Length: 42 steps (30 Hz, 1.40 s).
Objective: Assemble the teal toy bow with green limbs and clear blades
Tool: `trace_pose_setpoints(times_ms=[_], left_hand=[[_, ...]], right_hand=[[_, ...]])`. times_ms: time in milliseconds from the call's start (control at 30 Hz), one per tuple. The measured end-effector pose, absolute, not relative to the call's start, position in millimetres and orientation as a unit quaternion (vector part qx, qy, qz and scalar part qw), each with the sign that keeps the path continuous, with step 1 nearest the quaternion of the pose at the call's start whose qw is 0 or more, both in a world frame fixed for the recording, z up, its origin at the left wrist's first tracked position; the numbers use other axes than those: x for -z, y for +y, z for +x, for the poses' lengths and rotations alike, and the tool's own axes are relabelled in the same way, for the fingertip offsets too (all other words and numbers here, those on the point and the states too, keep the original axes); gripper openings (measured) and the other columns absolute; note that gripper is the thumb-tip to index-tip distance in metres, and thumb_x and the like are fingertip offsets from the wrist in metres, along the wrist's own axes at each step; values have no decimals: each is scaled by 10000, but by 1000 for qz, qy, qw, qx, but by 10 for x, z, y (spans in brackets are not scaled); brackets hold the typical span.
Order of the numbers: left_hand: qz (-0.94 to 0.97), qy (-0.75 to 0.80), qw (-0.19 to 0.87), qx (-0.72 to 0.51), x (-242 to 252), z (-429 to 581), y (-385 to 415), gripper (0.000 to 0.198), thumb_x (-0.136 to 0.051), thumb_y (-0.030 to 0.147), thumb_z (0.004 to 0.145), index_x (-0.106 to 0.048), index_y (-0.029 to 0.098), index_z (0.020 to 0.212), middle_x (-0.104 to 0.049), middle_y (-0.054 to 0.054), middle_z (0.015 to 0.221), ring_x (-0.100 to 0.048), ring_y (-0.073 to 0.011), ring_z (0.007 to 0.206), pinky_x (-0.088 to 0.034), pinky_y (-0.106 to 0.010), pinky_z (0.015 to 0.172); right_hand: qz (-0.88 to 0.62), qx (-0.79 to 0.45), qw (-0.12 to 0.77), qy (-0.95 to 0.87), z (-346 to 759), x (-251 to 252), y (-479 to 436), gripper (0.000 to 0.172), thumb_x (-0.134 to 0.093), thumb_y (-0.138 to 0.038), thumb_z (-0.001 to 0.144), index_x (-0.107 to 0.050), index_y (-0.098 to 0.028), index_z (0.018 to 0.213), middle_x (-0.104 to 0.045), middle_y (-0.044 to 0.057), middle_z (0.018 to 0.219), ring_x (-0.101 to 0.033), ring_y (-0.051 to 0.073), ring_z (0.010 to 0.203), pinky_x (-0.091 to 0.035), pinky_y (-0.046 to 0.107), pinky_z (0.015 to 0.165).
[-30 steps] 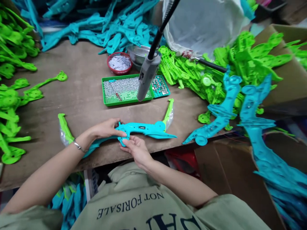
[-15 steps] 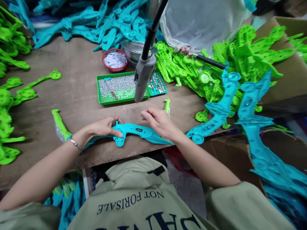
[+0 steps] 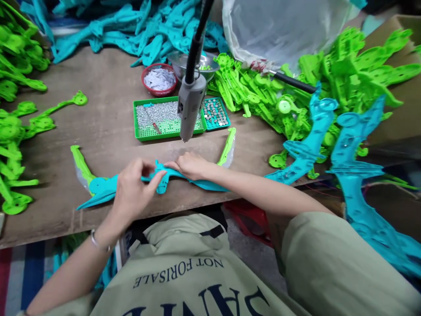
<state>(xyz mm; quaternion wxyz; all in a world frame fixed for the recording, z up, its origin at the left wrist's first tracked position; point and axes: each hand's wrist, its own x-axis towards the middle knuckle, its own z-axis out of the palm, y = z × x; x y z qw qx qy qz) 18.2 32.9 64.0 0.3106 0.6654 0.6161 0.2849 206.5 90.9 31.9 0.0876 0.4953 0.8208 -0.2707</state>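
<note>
A blue toy bow (image 3: 105,186) with upturned green tips lies across the near part of the table. My left hand (image 3: 131,188) is over the bow left of its centre, with curled fingers at the far side and the thumb at the near side, closed around it. My right hand (image 3: 190,166) rests just right of the bow's middle, its fingers bent down on the far edge and the thumb toward the centre. Both hands cover parts of the bow, and what lies beneath the right fingers is hidden. A grey electric screwdriver (image 3: 190,107) hangs just beyond the hands, untouched.
Behind the screwdriver stand a green tray (image 3: 141,137) of screws, a small tray (image 3: 226,116) of round metal pieces, a red basket (image 3: 144,83) of white slips and a metal bowl (image 3: 210,70). Green parts (image 3: 256,87) and blue parts (image 3: 177,35) are heaped around; blue bow pieces (image 3: 351,162) overhang at right.
My right hand has come down and left onto the bow's middle. My left hand has shifted left off the centre piece, uncovering the bow's left end. The view has shifted slightly.
</note>
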Motion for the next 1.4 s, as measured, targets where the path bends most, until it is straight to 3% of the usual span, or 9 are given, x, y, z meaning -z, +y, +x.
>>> trace_pose_setpoints(times_ms=[100,200,300,433,567,733,833,1033,1400], left_hand=[[555,563,558,-252,-528,481,-99,291,-741,447,770,-622,186,819,-671,-29,733,-635,-166,673,-523,-303,652],[322,516,744,-276,-270,818,-223,531,-850,465,662,-579,173,1012,-716,-46,836,-705,-193,782,-576,-355,775],[192,515,734,-398,-77,1048,-150,617,-906,458,578,-527,194,986,-709,0,845,-711,-172,775,-580,-403,856],[165,511,716,-447,-48,1135,-109,586,-909,450,570,-529,194,936,-703,27,804,-717,-176,755,-587,-443,871],[152,505,715,-460,-125,1124,-159,543,-898,432,588,-526,203,911,-707,50,779,-742,-202,801,-590,-462,877],[152,513,711,-457,-181,1092,-154,532,-904,462,579,-534,192,852,-733,13,766,-750,-251,888,-595,-472,875],[162,506,719,-449,-184,1067,-153,516,-892,475,604,-565,187,880,-751,-7,803,-748,-259,915,-600,-476,872],[180,504,732,-422,-134,1083,-244,477,-872,464,654,-583,200,926,-760,5,848,-747,-217,856,-605,-467,882],[224,507,716,-424,-123,1124,-277,500,-868,475,666,-568,189,945,-758,-36,893,-737,-263,965,-614,-464,870]], right_hand=[[477,278,67,831,2040,-288,944,646,-297,-574,1031,-759,-131,1118,-750,199,965,-698,302,950,-479,384,844],[405,260,61,875,1979,-282,962,405,-411,-379,1046,-625,-245,1363,-756,123,958,-684,259,877,-448,350,802],[355,235,75,902,1900,-286,972,465,-434,-266,1023,-481,-303,1484,-751,98,956,-661,244,820,-419,334,745],[340,256,57,903,1855,-308,1023,425,-406,-260,1034,-536,-265,1438,-742,90,920,-629,213,761,-381,310,711],[350,307,-17,885,2077,-490,1016,351,-409,-330,1051,-725,-178,1057,-707,63,798,-570,158,695,-342,284,687],[564,245,-258,746,2778,-788,611,487,-397,-450,1036,-624,-158,719,-625,28,688,-514,124,645,-327,275,658],[666,306,-241,636,3113,-683,276,551,-443,-574,981,-553,-181,610,-570,20,582,-515,135,581,-358,285,625],[545,640,-378,388,3024,-111,-4,467,-643,-633,820,-562,-242,1062,-688,17,961,-661,180,813,-552,334,735],[561,660,-409,286,2751,-116,2,687,-927,-367,490,-489,-220,1000,-616,-33,865,-605,142,770,-528,295,706]])
